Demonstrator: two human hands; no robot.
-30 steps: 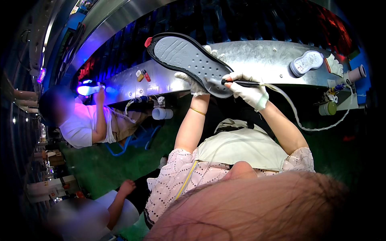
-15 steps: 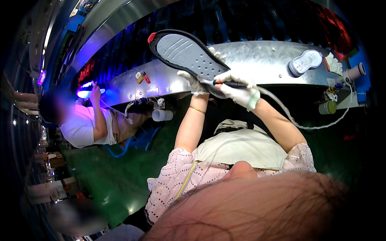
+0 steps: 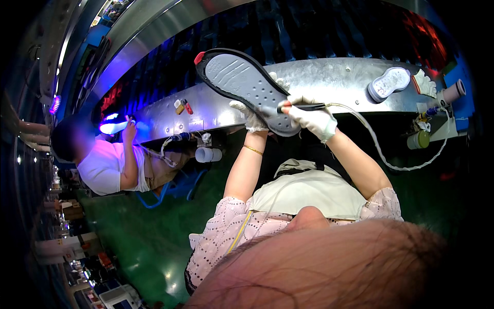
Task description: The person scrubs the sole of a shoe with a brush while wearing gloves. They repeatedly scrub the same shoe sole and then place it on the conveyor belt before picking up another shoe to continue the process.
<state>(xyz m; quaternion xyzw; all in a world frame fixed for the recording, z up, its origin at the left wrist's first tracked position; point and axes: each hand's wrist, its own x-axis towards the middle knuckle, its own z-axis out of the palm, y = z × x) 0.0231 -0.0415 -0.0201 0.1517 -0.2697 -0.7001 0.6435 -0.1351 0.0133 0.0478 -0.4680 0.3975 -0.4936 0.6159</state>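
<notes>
A grey shoe sole (image 3: 236, 77) with a black edge and a red tip is held tilted over the metal ledge. My gloved left hand (image 3: 252, 117) is closed around its middle, with fingertips showing past the far edge and the palm hidden beneath. Closed in my gloved right hand (image 3: 310, 117) is a brush (image 3: 309, 107) with a black handle, fed by a pale hose (image 3: 366, 133). The brush's blurred light tip lies over the sole's perforated end. Whether it touches the surface, I cannot tell.
On the metal ledge (image 3: 329, 82), a light sole (image 3: 390, 83) and a white glove (image 3: 424, 82) lie at right. A pale cup (image 3: 454, 91) and a green-lidded jar (image 3: 419, 139) sit beyond. At left, a seated co-worker (image 3: 108, 159) holds something under violet light.
The sole has shifted slightly right and toward me. My right hand has moved a little right and toward me with the brush. The co-worker's raised hand has come down.
</notes>
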